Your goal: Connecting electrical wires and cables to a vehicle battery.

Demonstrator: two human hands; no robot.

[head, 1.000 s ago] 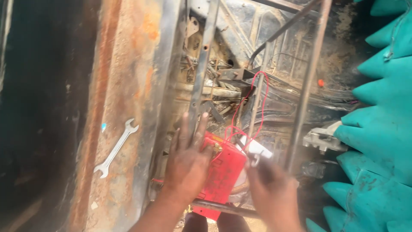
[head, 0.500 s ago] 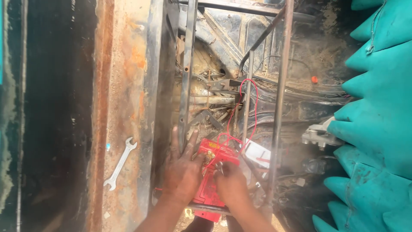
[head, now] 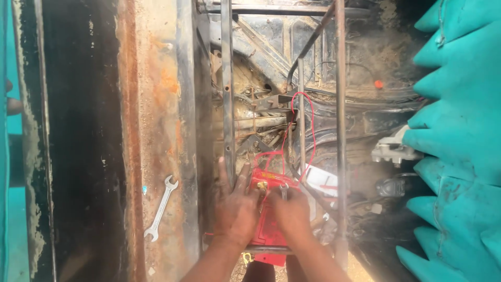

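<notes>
Inside the rusty frame (head: 228,78), left hand (head: 235,209) lies flat, fingers released, on the red battery (head: 269,230); right hand (head: 292,211) grasps a small wrench (head: 284,191).

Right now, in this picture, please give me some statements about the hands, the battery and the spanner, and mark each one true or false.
1. Both hands rest on the red battery. True: the left hand and right hand lie on its top.
2. The spanner is in the right hand. False: it lies free on the rusty panel, left of both hands.
3. Red wires run up from the battery. True.
4. The teal cover is on the left side. False: it is at the right edge.
5. The battery is blue. False: it is red.
</notes>
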